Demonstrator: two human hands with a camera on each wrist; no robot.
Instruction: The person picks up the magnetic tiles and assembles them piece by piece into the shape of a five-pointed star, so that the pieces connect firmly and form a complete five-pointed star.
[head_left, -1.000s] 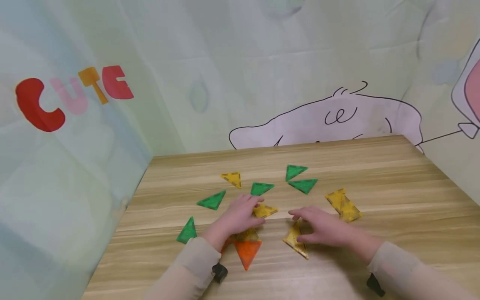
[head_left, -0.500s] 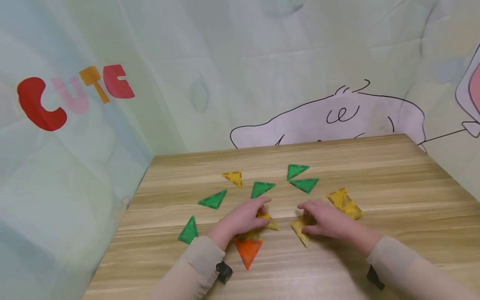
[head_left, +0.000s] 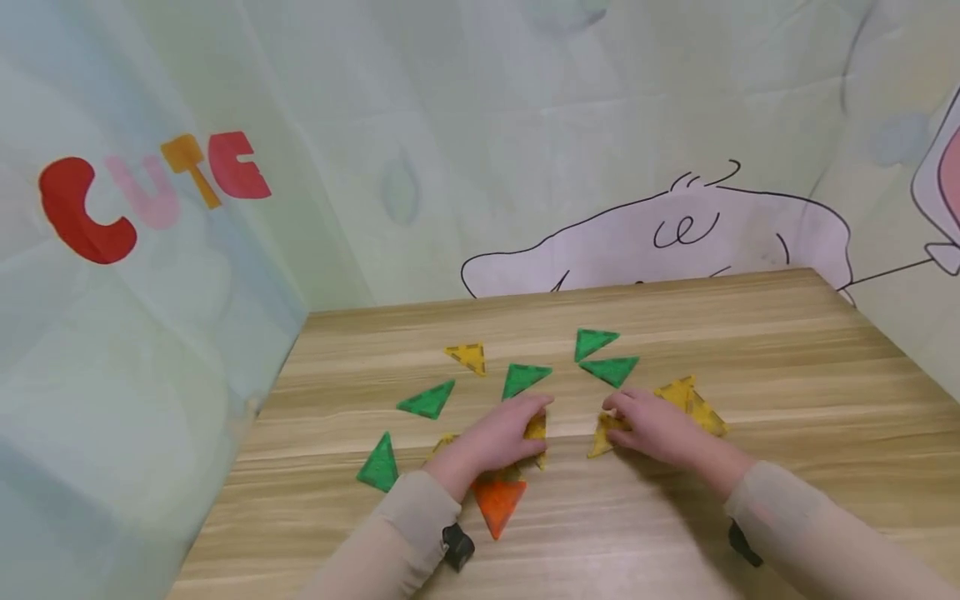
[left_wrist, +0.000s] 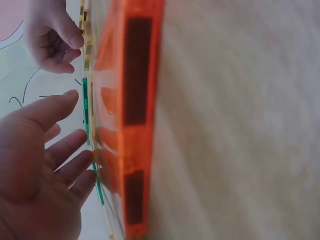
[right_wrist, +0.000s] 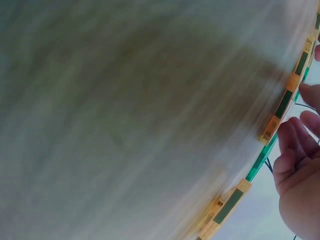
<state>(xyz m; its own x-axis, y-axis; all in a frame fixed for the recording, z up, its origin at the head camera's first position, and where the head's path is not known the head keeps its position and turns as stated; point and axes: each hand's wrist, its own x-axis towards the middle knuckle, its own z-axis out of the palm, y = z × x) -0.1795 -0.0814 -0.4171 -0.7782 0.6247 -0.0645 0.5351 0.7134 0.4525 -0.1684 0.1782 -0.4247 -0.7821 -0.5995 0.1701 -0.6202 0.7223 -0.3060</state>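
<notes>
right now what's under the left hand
Part of a yellow tile shows under the left hand, on the side facing the right hand. The left hand covers the rest; whether anything else lies beneath can't be seen.

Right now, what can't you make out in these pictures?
Head view: the left hand hides part of a yellow tile.
Head view: the right hand covers part of another yellow tile.
Left wrist view: an orange tile is cut off by the top edge.
Right wrist view: the right hand is cut off by the right edge.
Head view: so is the drawn balloon.
</notes>
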